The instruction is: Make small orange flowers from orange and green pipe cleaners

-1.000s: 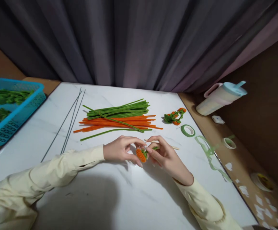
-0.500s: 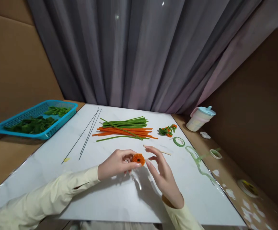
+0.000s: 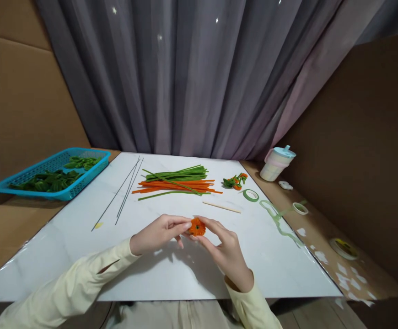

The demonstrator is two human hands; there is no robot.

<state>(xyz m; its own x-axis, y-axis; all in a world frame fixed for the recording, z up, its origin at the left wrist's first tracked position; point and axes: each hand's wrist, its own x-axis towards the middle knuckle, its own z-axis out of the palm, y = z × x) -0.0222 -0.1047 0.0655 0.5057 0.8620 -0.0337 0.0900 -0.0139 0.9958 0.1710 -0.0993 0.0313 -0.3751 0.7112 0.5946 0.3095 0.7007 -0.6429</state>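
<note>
Between my two hands is a small orange flower with a dark center, held just above the white tabletop. My left hand pinches its left edge between thumb and fingers. From the other side, my right hand grips the flower's right edge with thumb and index finger. A thin wooden stick lies just beyond my right hand. Farther back are orange fuzzy stems and a bundle of green fuzzy stems, with a few green ones lying across or in front.
Thin dark wires lie left on the white table. A blue basket with green leaves is far left. At right are orange-green flower pieces, green tape, a tumbler, a tape roll and white scraps.
My right hand has moved left and closed its fingers on the flower, which was held by the left hand alone. The camera view has shifted slightly.
</note>
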